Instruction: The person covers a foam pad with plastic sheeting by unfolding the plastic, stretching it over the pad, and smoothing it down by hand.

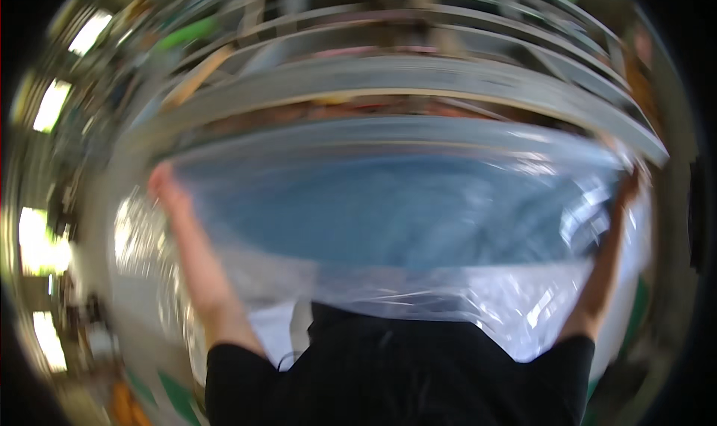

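A wide sheet of clear plastic film stretches in front of me between my spread arms, with wrinkles and bright glints toward its right side. My left hand grips its far left corner. At the far right corner, my right hand is closed on the film, which bunches beside it. Through the plastic a large blue surface shows; whether it is cloth, foam or a panel, I cannot tell. Motion smears the fingers of both hands.
Just beyond the film runs a long grey beam, curved by the lens, with a slatted rack behind it. Bright windows line the left side. An orange object is at the lower left, near green floor markings.
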### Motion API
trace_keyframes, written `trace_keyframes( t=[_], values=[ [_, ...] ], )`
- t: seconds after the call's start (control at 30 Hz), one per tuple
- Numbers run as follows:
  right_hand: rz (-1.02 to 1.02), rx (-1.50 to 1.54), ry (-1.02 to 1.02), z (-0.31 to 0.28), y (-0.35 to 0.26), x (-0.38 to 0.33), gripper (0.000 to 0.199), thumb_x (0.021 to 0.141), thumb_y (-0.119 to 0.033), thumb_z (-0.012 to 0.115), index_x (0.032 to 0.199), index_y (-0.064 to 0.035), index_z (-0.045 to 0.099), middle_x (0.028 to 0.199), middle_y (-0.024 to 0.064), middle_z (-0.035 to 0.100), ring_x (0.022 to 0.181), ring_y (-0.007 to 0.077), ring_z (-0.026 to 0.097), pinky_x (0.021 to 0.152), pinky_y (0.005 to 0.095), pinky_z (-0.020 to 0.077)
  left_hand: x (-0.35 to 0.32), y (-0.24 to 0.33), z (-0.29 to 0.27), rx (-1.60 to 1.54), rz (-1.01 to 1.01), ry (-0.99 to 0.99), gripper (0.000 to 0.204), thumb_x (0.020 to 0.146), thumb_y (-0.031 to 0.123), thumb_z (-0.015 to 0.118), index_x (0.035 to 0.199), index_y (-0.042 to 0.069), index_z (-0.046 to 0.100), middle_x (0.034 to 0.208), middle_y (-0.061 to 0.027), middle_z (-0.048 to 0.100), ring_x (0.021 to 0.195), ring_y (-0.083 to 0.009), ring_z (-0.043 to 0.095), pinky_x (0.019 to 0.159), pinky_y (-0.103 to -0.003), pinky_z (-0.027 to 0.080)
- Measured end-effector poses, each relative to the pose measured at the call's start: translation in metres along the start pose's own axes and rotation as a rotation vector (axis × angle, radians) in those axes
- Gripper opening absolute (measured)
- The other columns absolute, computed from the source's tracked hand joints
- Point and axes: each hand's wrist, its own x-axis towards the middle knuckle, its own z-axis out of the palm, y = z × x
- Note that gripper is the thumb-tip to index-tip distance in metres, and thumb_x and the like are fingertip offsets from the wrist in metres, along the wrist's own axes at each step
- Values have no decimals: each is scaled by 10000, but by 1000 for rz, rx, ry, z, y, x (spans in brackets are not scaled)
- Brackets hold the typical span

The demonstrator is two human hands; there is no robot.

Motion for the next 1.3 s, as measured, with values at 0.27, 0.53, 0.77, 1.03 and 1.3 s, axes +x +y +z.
trace_keyframes(
  t=[0.27, 0.53, 0.77, 1.03, 1.3],
  values=[
    [312, 19, -136, -20, -48, -6, 449, 910, -438, 460, 1234, -137, 538, 1255, 67, 535, 1124, 225, 524, 939, 281, 402, -31, 69, 28, -250, -33, 76, 131, 754, 34, 700, 866, 31, 632, 830, -14, 612, 777, -102, 565, 721, -218, 460],
    [229, 152, -56, -61, -56, 17, 457, 891, -385, 481, 1067, 11, 623, 1065, 173, 623, 976, 307, 587, 888, 377, 434, -26, 77, 35, 15, -158, -7, 253, 750, 106, 680, 614, 85, 467, 633, 45, 439, 569, -55, 387, 522, -223, 350],
    [615, 226, -142, -76, -98, 25, 520, 834, -432, 484, 1047, 20, 629, 1007, 195, 629, 970, 316, 594, 830, 409, 461, -28, 83, 36, -198, 11, 191, 268, 743, 118, 649, 626, 82, 410, 636, 18, 428, 585, -92, 398, 542, -273, 344],
    [635, 764, -456, -78, -27, 24, 299, 846, -304, 592, 971, -33, 604, 852, 40, 573, 780, 139, 513, 743, 290, 426, -25, 59, 36, 550, 271, 122, 269, 773, 229, 656, 717, 0, 526, 660, -64, 525, 625, -165, 476, 613, -316, 412],
    [178, 825, -518, -159, 77, -20, 368, 924, -240, 439, 1181, 0, 547, 1135, 131, 590, 1080, 232, 532, 929, 315, 403, -63, 125, 29, 198, -87, -200, 228, 810, 287, 660, 773, 68, 608, 575, 46, 444, 520, -66, 412, 471, -256, 334]
  ],
)
